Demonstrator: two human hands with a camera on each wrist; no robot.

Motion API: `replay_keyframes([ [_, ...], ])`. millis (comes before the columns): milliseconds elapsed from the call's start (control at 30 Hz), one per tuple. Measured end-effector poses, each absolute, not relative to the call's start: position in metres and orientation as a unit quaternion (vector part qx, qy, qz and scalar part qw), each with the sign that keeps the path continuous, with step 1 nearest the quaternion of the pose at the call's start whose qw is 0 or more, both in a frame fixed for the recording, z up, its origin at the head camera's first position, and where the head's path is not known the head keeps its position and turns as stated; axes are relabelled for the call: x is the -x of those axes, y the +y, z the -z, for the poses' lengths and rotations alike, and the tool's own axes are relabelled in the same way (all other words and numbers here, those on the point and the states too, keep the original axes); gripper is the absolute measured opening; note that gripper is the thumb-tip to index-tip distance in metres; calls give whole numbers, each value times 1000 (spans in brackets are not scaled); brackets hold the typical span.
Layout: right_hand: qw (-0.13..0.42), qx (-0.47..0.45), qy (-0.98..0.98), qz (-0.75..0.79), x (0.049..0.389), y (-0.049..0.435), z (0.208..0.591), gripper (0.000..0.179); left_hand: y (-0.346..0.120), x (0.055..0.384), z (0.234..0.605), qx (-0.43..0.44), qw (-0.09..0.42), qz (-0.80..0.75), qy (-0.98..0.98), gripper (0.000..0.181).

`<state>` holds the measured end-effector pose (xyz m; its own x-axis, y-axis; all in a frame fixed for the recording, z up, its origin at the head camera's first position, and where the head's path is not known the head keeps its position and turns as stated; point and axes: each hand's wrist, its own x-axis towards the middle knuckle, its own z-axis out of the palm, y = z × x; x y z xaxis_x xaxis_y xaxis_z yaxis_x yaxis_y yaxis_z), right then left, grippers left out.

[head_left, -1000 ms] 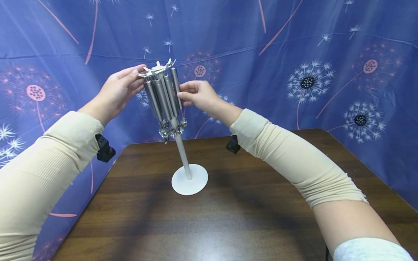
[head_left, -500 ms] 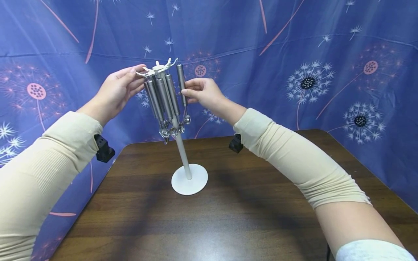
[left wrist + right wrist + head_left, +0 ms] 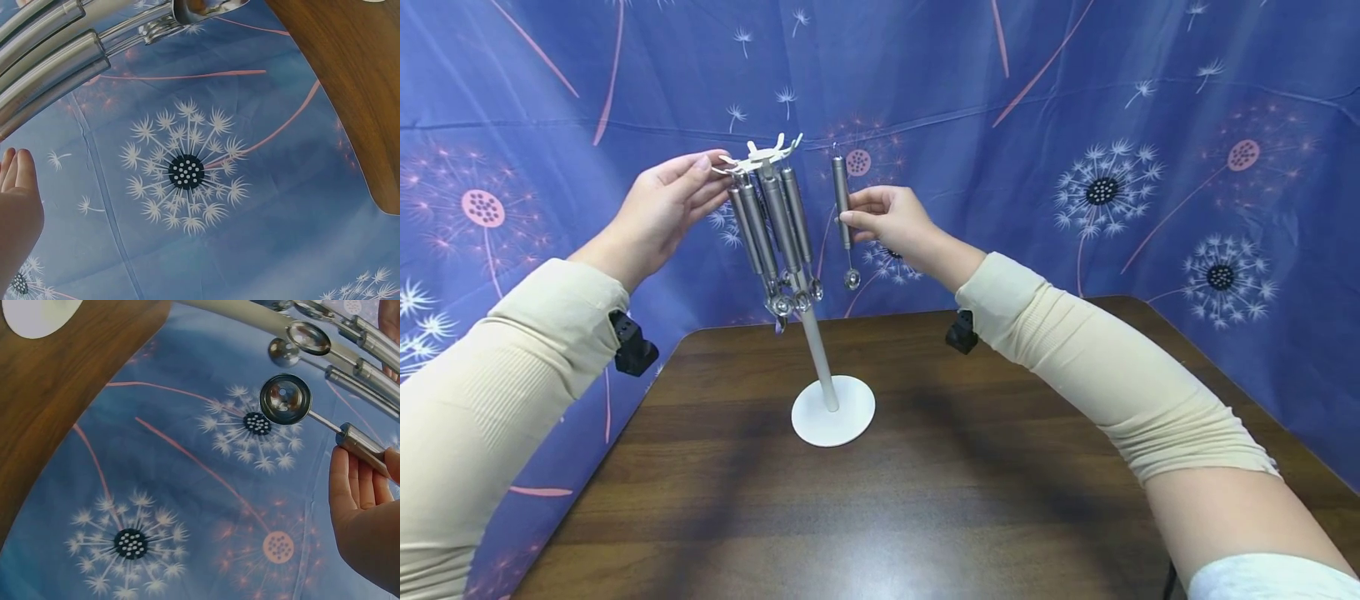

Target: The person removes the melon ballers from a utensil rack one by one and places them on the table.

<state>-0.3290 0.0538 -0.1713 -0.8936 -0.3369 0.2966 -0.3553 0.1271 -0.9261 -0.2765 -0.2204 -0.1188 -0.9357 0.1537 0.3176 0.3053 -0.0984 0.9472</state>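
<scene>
My right hand (image 3: 901,218) pinches the handle of a steel melon baller (image 3: 842,187), holding it upright with the bowl down, to the right of the white utensil stand (image 3: 817,337). Its round bowl, with small holes, shows in the right wrist view beside the handle (image 3: 364,446). At the stand's top, my left hand (image 3: 664,204) holds one of the hooked arms at the left between thumb and fingers. From the other hooks hang several steel utensils (image 3: 782,218) with round bowls, crowded around the pole. The left wrist view catches the left fingers (image 3: 24,175) below the hanging handles.
The stand's round white base (image 3: 850,425) sits on a brown wooden table (image 3: 887,508), toward the back. Behind it hangs a blue curtain (image 3: 970,192) with dandelion prints. Black cameras are strapped at both wrists.
The melon baller has come off its hook at the right of the stand and moved right with my right hand. My left hand stays at the stand's top.
</scene>
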Motion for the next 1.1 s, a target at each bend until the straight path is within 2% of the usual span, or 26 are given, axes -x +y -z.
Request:
replay_keyframes([
  [267, 4, -216, -753, -621, 331, 67, 183, 32, -220, 273, 121, 184, 75, 720, -664, 53],
  [500, 4, -187, -752, -632, 332, 74, 191, 29, -219, 271, 124, 195, 88, 731, -648, 28],
  [700, -2, -164, -747, -644, 331, 80, 199, 22, -219, 270, 124, 189, 97, 728, -652, 28],
  [1100, -16, -134, -755, -642, 329, 95, 217, 23, -218, 269, 123, 181, 96, 747, -632, 26],
])
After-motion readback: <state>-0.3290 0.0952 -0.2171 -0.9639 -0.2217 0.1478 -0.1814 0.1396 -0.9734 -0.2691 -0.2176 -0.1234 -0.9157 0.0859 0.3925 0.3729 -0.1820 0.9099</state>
